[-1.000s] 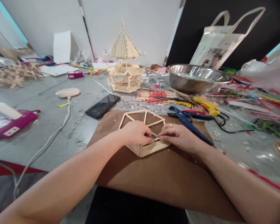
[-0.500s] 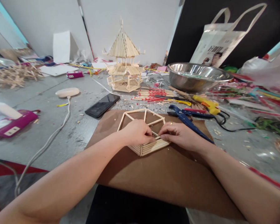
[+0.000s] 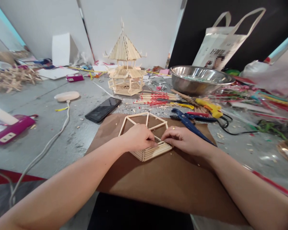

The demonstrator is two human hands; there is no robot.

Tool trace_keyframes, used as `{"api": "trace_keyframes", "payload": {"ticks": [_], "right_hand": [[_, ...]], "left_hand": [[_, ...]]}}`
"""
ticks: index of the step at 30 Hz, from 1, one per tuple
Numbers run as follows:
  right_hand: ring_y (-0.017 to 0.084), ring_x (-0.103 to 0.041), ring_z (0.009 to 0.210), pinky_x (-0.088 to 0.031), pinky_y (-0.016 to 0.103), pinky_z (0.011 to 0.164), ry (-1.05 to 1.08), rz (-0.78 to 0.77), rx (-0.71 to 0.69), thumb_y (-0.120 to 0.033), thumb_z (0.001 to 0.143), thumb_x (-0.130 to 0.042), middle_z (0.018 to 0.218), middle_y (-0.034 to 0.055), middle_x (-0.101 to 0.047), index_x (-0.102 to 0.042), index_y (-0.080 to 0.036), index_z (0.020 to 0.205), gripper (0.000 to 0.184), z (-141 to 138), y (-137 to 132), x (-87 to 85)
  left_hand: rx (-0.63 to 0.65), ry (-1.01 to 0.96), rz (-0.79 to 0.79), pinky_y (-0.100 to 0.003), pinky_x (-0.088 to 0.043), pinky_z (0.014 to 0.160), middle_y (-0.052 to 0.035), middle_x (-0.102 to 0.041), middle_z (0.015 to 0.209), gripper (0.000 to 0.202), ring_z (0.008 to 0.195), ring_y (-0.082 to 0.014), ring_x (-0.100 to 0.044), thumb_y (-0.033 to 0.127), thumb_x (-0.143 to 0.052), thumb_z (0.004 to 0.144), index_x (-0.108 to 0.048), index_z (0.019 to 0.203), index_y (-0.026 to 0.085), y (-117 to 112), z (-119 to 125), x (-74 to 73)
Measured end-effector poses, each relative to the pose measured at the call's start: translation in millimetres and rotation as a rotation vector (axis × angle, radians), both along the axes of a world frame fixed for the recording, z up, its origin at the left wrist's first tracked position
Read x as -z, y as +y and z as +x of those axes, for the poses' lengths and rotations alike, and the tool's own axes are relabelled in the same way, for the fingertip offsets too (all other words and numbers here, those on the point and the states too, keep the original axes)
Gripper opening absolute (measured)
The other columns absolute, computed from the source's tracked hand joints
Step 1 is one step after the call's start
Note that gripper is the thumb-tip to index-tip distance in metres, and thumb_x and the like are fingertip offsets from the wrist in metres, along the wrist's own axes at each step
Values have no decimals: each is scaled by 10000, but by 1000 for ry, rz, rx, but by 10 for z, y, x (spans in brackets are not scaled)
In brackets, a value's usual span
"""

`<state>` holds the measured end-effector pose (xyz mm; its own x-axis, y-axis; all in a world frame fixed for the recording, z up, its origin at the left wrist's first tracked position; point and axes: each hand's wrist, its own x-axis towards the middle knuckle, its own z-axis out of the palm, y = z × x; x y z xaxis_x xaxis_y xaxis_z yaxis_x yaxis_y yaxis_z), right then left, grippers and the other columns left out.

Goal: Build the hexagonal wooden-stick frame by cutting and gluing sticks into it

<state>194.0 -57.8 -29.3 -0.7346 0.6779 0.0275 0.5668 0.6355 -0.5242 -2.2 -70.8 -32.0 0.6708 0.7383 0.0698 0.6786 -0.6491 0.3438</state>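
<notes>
A hexagonal frame of wooden sticks [image 3: 150, 152] lies on a brown sheet of card [image 3: 158, 179]. My left hand [image 3: 139, 138] rests on the frame's near left side with its fingers curled and pinched on a thin stick. My right hand [image 3: 182, 139], with a ring on one finger, meets it from the right, fingers pressed together on the same stick at the frame's near edge. Both hands cover the frame's middle.
A finished stick pagoda [image 3: 125, 65] stands at the back. A black phone [image 3: 103, 109], blue pliers [image 3: 191, 123], a yellow glue gun [image 3: 210, 108], red-tipped sticks [image 3: 156, 96], a steel bowl [image 3: 200, 79] and a white bag [image 3: 222, 43] surround the card. A white cable [image 3: 48, 148] runs on the left.
Both hands stay pinched on the frame's near edge. The whole view has shifted slightly to the left; nothing was let go.
</notes>
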Motion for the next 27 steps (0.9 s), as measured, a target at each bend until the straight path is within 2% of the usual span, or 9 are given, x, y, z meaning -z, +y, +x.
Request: {"api": "trace_keyframes", "payload": {"ticks": [9, 16, 27], "right_hand": [[114, -517, 749, -385, 231, 687, 26, -32, 19, -200, 763, -417, 804, 17, -592, -565, -175, 834, 166, -4, -19, -32], [122, -499, 804, -377, 254, 745, 48, 46, -8, -215, 760, -435, 844, 41, -566, -574, -162, 779, 150, -2, -7, -36], [123, -499, 806, -375, 259, 752, 0, 69, -46, -238, 740, -474, 849, 40, -564, -597, -173, 765, 141, 29, 11, -34]], "left_hand": [[20, 30, 30, -238, -325, 591, 12, -616, 573, 227, 606, -129, -499, 384, -496, 705, -646, 657, 220, 6, 4, 18], [29, 23, 42, -244, -313, 601, 18, -604, 559, 223, 619, -130, -479, 388, -501, 702, -638, 642, 222, 0, -2, 18], [19, 21, 15, -236, -297, 585, 23, -596, 562, 237, 614, -122, -474, 404, -491, 704, -640, 666, 223, 5, 1, 9]]}}
